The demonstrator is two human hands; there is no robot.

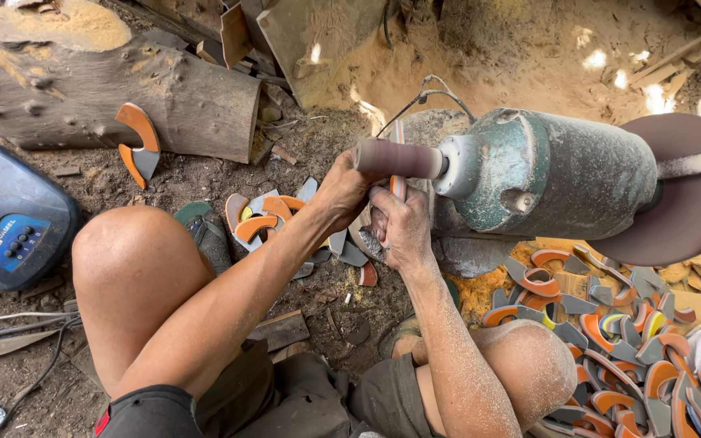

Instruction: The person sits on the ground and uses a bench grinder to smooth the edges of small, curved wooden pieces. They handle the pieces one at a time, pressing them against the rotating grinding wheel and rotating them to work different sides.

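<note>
While a person crouches on the sawdust-strewn floor, both the left hand and right hand clench a thin orange-edged curved piece, held upright against the sanding drum, whose long axis runs sideways from the green motor.

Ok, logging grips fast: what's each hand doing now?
Left hand: closed on the orange curved piece at the sanding drum.
Right hand: closed on the same piece.

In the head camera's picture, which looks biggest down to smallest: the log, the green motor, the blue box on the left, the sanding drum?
1. log
2. green motor
3. blue box, partly cut off at the edge, so its rank against the motor is unsure
4. sanding drum
</note>
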